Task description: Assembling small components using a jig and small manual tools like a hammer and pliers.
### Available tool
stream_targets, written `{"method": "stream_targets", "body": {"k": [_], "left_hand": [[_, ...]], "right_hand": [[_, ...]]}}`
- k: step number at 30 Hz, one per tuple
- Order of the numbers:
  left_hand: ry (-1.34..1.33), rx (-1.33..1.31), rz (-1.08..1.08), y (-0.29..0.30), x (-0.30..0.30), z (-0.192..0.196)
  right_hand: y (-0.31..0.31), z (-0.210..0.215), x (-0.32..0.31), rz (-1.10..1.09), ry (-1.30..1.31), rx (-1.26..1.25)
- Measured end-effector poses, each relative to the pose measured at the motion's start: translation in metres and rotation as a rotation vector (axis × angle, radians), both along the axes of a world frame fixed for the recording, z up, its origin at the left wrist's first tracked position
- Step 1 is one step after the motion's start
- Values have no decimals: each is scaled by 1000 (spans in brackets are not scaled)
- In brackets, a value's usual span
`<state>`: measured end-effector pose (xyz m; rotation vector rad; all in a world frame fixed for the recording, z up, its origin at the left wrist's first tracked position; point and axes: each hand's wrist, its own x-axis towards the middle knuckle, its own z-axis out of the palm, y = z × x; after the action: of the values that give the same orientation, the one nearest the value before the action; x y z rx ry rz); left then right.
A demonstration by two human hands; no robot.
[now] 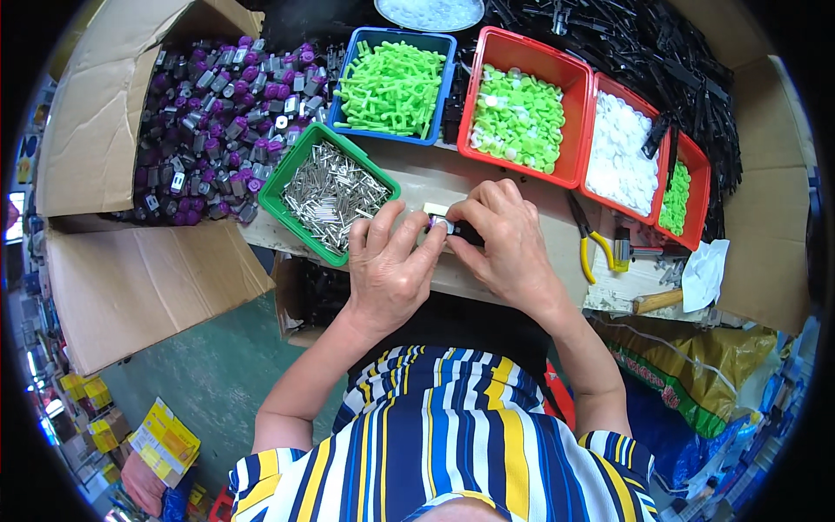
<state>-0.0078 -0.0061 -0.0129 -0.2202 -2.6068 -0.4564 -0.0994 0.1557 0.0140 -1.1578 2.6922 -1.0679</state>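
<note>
My left hand and my right hand meet at the bench's near edge, fingers closed around one small part. It shows white and purple, with a black piece on its right side; fingers cover much of it. Just behind it a small pale block is partly visible. Left of my left hand stands a green bin of thin metal pins. Beyond it, a blue bin contains bright green plastic pieces.
Red bins hold green caps, white caps and green rings. Purple-and-grey parts fill a carton at left. Black parts pile up behind. Yellow-handled pliers, a wooden handle and white paper lie right.
</note>
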Motion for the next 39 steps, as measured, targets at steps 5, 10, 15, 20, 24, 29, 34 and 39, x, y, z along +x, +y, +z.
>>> {"method": "stream_targets", "body": {"k": [5, 10, 15, 20, 24, 29, 34, 39], "left_hand": [[-5, -4, -12, 2, 0, 3], [9, 139, 5, -8, 0, 13], [8, 143, 167, -48, -3, 29], [-124, 82, 248, -68, -6, 29], [-124, 139, 217, -72, -10, 29], [-137, 161, 223, -70, -12, 30], [-84, 238, 197, -64, -13, 37], [-177, 1001, 137, -38, -10, 42]], "right_hand": [[14, 15, -33, 32, 67, -77], [15, 10, -90, -111, 176, 44], [-3, -1, -109, -112, 162, 186], [-13, -2, -116, -48, 207, 275], [-6, 4, -115, -93, 122, 104], [9, 19, -99, -147, -82, -23], [15, 26, -78, -129, -218, -201], [16, 27, -57, 5, -291, -311]]}}
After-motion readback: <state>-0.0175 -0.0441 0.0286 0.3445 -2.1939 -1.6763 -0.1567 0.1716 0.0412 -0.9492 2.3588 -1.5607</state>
